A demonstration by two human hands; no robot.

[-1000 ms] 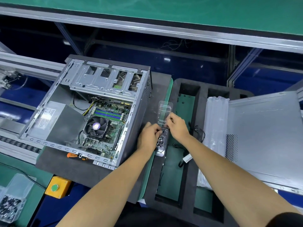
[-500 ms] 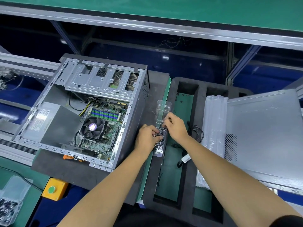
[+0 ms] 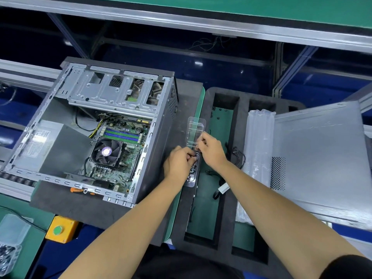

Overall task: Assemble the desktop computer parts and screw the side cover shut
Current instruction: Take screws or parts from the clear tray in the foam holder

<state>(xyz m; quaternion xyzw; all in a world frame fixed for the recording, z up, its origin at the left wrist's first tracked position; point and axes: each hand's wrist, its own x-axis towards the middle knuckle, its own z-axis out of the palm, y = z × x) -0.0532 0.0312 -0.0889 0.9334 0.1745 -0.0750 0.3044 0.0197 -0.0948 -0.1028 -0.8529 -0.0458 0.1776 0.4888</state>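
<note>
The left hand (image 3: 178, 165) and right hand (image 3: 210, 150) met over a clear plastic pack (image 3: 195, 135) that lay on the foam between the computer case (image 3: 100, 133) and the foam tray (image 3: 227, 158). The left fingers were curled into the lower half of the pack, where small dark screws (image 3: 192, 170) showed; whether they pinched one could not be told. The right fingers pinched the edge of the pack's open lid, which stood raised beyond the knuckles. Both forearms were bare.

The case lay on its side on a dark foam mat (image 3: 66, 202), left of the hands, its open face upward — the cooler fan (image 3: 106, 152), memory slots and power supply (image 3: 46, 146) were visible inside. An orange-handled screwdriver (image 3: 80, 191) lay at the near edge of the case.

The side cover (image 3: 322, 158) rested flat at the far right, well apart from the case, beside a clear plastic bag (image 3: 258, 158). Black cables (image 3: 238, 156) lay in the tray's green-floored compartment — just beside the right wrist. A yellow button box (image 3: 60, 231) and a clear tub of screws (image 3: 10, 244) sat at lower left.
</note>
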